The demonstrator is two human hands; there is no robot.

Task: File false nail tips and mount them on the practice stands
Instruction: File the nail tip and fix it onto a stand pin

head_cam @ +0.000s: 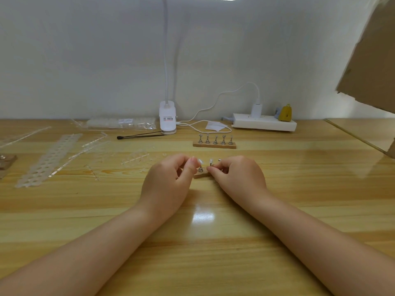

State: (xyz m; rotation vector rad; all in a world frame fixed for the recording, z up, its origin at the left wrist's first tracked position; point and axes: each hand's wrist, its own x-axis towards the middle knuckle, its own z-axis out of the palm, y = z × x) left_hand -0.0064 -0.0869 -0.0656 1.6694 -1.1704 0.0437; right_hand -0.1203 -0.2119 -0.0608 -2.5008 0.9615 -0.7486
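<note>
- Two bare forearms reach across a glossy light-wood table (213, 253), the hands meeting at its middle.
- The left hand (168, 180) has its thumb and forefinger curled together and pinches a clear false nail tip (200, 161) atop a small metal peg.
- The right hand (237, 178) has its fingers curled, fingertips closed on the stem of a second peg that carries another clear nail tip (210, 161).
- Both pegs stand on a small wooden practice-stand base (201, 175), largely hidden between the two hands.
- Farther back, a second wooden base with five bare metal pegs (214, 144) sits well apart from the hands.
- To the left lie translucent plastic strips and trays of nail tips (49, 159), with loose clear pieces scattered nearby.
- Against the white wall stand a white clip lamp (167, 117), a black thin stick (139, 136), a white power strip (265, 124) with a plugged-in charger, and a small yellow bag-shaped figure (286, 113).
</note>
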